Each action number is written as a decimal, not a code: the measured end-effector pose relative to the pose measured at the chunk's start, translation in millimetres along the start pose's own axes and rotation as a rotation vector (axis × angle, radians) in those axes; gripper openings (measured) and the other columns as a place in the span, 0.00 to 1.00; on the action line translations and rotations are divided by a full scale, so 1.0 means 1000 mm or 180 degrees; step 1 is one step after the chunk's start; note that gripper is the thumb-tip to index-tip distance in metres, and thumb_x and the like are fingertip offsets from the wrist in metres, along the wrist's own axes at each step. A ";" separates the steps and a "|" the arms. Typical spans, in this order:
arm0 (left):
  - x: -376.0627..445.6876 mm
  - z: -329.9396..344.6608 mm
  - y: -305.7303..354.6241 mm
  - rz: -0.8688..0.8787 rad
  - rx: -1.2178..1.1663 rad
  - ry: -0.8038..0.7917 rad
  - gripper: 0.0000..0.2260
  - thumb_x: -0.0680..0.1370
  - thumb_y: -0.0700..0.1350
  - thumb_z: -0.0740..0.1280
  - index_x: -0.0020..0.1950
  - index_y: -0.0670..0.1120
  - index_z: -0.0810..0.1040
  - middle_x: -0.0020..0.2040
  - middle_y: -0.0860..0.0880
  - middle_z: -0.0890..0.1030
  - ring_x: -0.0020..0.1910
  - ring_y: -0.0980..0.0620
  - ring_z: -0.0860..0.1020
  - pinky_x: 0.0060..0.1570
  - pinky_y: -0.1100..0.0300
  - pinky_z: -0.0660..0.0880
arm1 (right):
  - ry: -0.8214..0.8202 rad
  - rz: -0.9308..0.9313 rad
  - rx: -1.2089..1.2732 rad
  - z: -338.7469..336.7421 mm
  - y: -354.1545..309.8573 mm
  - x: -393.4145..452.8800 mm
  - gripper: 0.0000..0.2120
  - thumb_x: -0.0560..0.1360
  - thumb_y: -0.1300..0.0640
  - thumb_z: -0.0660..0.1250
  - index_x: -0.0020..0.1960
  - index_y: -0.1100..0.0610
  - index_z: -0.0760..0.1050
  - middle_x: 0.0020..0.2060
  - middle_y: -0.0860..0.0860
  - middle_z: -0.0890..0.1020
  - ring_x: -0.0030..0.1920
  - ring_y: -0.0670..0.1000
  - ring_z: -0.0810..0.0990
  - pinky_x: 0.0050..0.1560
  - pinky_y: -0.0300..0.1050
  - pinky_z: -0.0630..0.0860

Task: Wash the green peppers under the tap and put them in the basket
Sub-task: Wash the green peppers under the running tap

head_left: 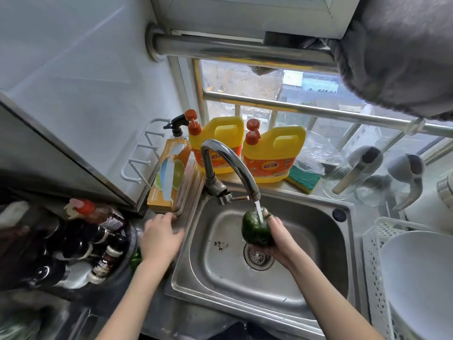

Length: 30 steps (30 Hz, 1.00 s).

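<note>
green pepper | under tap stream, over sink drain | right hand cups it | left hand spread, empty, on sink's left rim | advice: turn pepper slowly, rub every side

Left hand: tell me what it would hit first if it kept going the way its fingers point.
The left hand points up and right, toward the orange box standing at the sink corner. That box looks first in line, its base just past the fingertips, though depth is unclear.

Second pepper mostly behind left forearm
</note>
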<state>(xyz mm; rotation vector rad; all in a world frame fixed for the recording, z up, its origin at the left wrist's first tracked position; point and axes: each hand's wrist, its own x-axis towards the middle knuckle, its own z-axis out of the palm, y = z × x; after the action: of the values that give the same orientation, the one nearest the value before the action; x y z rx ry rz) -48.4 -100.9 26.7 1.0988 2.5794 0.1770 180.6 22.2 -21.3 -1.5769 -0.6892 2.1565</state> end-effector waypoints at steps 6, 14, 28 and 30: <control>-0.009 0.011 -0.046 -0.0890 0.0600 -0.1185 0.44 0.65 0.64 0.73 0.74 0.51 0.57 0.72 0.44 0.63 0.69 0.38 0.64 0.62 0.43 0.69 | 0.0139 0.0019 -0.0038 0.011 -0.002 -0.002 0.15 0.79 0.48 0.59 0.62 0.53 0.65 0.61 0.60 0.69 0.53 0.61 0.77 0.37 0.58 0.81; -0.012 0.003 -0.026 -0.0452 0.0413 -0.1009 0.40 0.61 0.62 0.76 0.68 0.50 0.66 0.64 0.45 0.72 0.64 0.40 0.71 0.59 0.49 0.73 | 0.0144 0.0022 -0.0066 0.011 -0.001 -0.004 0.17 0.79 0.47 0.59 0.63 0.53 0.65 0.61 0.60 0.69 0.51 0.59 0.77 0.40 0.58 0.80; 0.015 0.097 0.106 0.0405 -0.0723 -0.1969 0.37 0.59 0.58 0.78 0.64 0.47 0.70 0.62 0.46 0.76 0.59 0.45 0.75 0.59 0.51 0.74 | 0.0612 -0.0135 -0.0503 -0.037 0.027 0.001 0.12 0.77 0.53 0.65 0.59 0.54 0.70 0.57 0.57 0.75 0.54 0.58 0.79 0.37 0.53 0.82; 0.019 0.122 0.109 0.0521 -0.0368 -0.1966 0.38 0.60 0.57 0.77 0.66 0.47 0.69 0.63 0.44 0.75 0.62 0.43 0.74 0.60 0.50 0.73 | 0.0642 -0.0210 -0.0827 -0.042 0.033 0.009 0.11 0.75 0.53 0.67 0.57 0.52 0.72 0.56 0.55 0.77 0.52 0.55 0.79 0.32 0.47 0.81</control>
<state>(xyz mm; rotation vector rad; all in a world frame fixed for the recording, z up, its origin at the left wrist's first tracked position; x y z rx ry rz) 55.0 -13.4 -66.1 1.1081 1.9138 0.0162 217.2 7.3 -57.9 -1.8431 -0.9699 1.8872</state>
